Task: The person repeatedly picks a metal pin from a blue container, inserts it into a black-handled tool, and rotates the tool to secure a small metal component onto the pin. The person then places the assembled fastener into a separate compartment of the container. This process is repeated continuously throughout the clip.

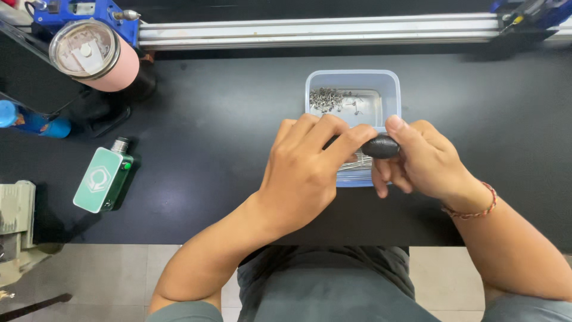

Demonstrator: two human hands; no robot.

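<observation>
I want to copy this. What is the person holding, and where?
The right hand grips a dark oval handle around its body; the left hand fingertips touch its end.

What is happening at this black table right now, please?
A person holds a small black oval object between both hands: the left hand touches it with the fingertips, the right hand grips it. Below the hands stands a clear plastic container with small metal parts inside, on the black table.
</observation>
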